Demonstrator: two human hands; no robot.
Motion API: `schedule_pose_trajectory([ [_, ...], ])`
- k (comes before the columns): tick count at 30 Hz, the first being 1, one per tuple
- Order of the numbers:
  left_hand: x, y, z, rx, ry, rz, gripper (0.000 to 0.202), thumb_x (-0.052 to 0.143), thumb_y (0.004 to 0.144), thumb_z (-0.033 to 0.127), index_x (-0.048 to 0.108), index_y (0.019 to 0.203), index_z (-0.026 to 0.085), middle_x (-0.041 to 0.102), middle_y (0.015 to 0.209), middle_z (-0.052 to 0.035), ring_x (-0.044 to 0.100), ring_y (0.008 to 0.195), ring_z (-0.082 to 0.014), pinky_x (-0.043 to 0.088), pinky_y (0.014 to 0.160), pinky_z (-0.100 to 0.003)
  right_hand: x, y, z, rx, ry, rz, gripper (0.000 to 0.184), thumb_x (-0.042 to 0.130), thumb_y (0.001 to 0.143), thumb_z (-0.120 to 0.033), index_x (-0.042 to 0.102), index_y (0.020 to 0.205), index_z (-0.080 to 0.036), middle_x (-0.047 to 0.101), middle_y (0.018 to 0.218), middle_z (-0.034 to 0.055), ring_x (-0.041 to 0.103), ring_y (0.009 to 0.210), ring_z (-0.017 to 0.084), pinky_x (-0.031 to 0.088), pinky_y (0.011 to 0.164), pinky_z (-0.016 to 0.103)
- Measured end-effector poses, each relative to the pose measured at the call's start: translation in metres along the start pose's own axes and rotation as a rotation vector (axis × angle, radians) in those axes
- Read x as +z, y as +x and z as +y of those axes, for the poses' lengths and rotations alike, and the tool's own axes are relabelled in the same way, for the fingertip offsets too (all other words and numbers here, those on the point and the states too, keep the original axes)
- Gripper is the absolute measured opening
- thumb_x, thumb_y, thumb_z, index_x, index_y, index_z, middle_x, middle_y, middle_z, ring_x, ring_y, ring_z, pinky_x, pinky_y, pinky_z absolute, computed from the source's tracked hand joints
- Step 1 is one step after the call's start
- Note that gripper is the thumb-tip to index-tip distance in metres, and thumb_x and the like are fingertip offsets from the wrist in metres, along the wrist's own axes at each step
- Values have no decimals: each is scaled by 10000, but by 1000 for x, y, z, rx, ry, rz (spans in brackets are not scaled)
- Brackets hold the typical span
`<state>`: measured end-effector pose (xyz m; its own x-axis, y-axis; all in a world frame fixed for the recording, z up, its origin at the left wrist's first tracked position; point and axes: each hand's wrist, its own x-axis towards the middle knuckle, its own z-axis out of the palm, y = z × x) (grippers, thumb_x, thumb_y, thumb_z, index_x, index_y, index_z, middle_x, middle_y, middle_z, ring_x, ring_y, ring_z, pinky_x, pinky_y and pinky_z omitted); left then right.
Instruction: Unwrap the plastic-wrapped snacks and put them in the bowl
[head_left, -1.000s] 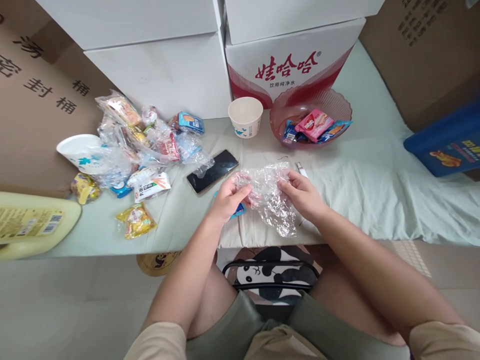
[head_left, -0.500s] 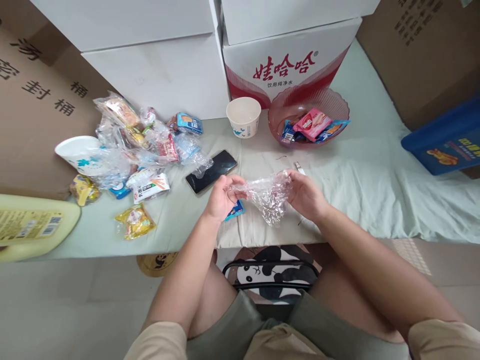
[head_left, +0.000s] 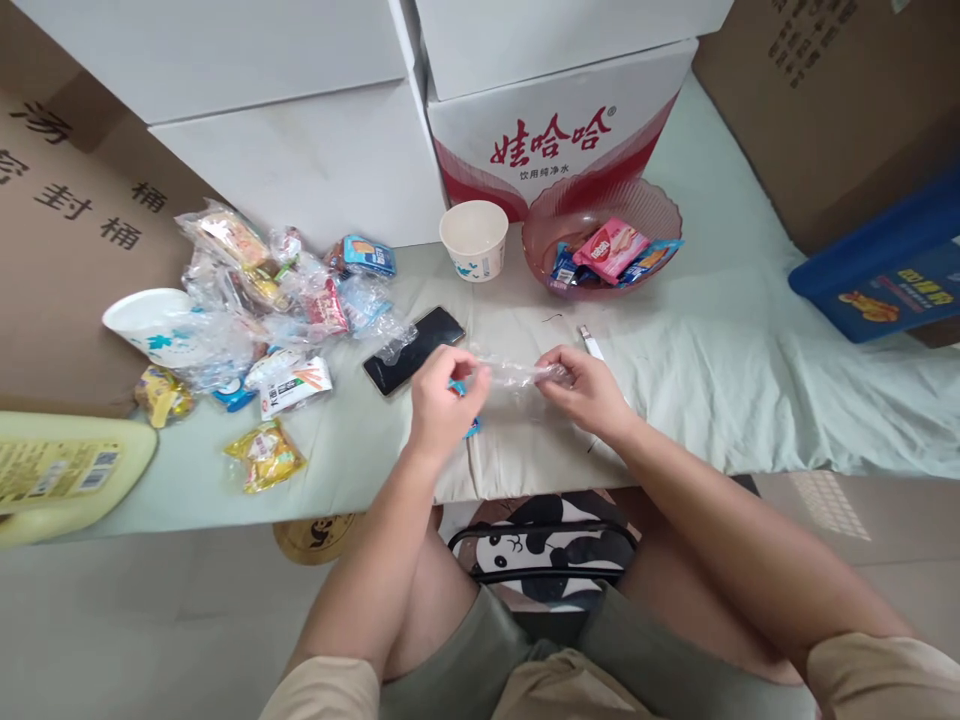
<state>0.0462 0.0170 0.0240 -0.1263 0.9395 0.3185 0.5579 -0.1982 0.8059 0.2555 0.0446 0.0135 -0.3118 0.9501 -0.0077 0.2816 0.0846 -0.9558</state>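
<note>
A clear plastic bag (head_left: 514,372) is stretched in a narrow band between my two hands, above the cloth-covered table. My left hand (head_left: 448,395) pinches one end of it and is closed. At the other end, my right hand (head_left: 583,388) is closed on the plastic too. Under my left hand lies a small blue snack packet (head_left: 471,425), mostly hidden by the fingers. A black phone (head_left: 414,350) rests just beyond my left hand, with part of some clear wrapping over its edge. Past my right hand lies a slim white object (head_left: 590,342).
A pink ribbed bowl (head_left: 604,205) holds several snack packets. Beside it stands a white paper cup (head_left: 474,240). Bagged snacks (head_left: 259,285) are heaped at the left with a tipped paper cup (head_left: 142,320). White cartons (head_left: 300,180) line the back; a blue container (head_left: 885,270) stands right.
My hands have drawn the plastic bag from a loose, hanging shape into a taut narrow band. My left hand has turned, its fingers curling in more. The whole view has shifted slightly.
</note>
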Motion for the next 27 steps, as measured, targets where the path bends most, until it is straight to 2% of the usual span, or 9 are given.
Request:
schedule_pose_trajectory([
  [4, 11, -3, 4, -44, -174, -385, 532, 782, 737, 430, 596, 1190, 223, 658, 1226, -96, 635, 1111, -251, 515, 927, -345, -1, -3, -7, -75, 259, -236, 143, 652, 800, -338, 612, 858, -212, 630, 811, 3, 561, 750, 158, 443, 754, 306],
  [6, 16, -2, 2, -147, -245, -436, 553, 778, 747, 447, 576, 1208, 219, 678, 1189, -93, 663, 1043, -231, 526, 885, -325, -2, -4, -10, -39, 385, -268, 162, 638, 822, -338, 638, 929, -217, 656, 884, 12, 591, 807, 165, 464, 809, 323],
  [11, 20, 4, -8, -253, -260, -199, 371, 743, 749, 383, 537, 1010, 219, 674, 862, -9, 629, 714, -141, 501, 673, -248, -4, 3, -9, -32, 442, -140, 276, 600, 850, -331, 695, 1088, -229, 642, 1187, 76, 593, 1108, 207, 460, 973, 370],
  [14, 11, 22, -12, -214, -110, 25, 271, 702, 744, 329, 538, 930, 220, 659, 916, -13, 646, 838, -164, 522, 786, -277, -2, 11, -7, 58, 370, -19, 228, 570, 852, -287, 683, 1036, -214, 639, 1136, 71, 604, 991, 183, 486, 892, 343],
  [18, -3, 83, 0, -87, 281, 359, 162, 608, 737, 212, 501, 858, 214, 556, 828, 4, 585, 796, -156, 512, 790, -283, 3, 17, -10, 97, 325, -52, 125, 529, 861, -253, 632, 905, -196, 645, 972, 36, 579, 816, 151, 468, 780, 305],
  [20, -2, 127, 14, -33, 452, 352, 207, 603, 727, 165, 492, 894, 215, 530, 792, 12, 560, 737, -153, 507, 742, -282, 6, 17, -12, 83, 308, -102, 100, 528, 866, -246, 615, 883, -198, 635, 929, 22, 554, 748, 137, 450, 747, 296],
  [22, 8, 173, 28, 24, 658, 235, 208, 616, 728, 156, 514, 901, 211, 561, 801, -5, 591, 781, -184, 512, 786, -318, 8, 18, -14, 71, 291, -130, 81, 527, 865, -225, 604, 870, -200, 630, 904, 12, 538, 717, 130, 435, 731, 291],
  [26, 41, 241, 39, -108, 1060, -465, 197, 626, 670, 63, 596, 828, 177, 661, 882, -75, 652, 992, -292, 489, 922, -407, 6, 20, -17, 74, 297, -146, 89, 512, 878, -221, 594, 848, -204, 642, 870, 6, 545, 717, 136, 421, 718, 287],
  [27, 49, 249, 38, -148, 1063, -557, 187, 654, 632, 44, 611, 769, 163, 675, 836, -71, 665, 958, -287, 499, 901, -385, 4, 20, -18, 81, 305, -146, 94, 509, 882, -226, 591, 840, -205, 648, 864, 4, 547, 714, 136, 420, 715, 286],
])
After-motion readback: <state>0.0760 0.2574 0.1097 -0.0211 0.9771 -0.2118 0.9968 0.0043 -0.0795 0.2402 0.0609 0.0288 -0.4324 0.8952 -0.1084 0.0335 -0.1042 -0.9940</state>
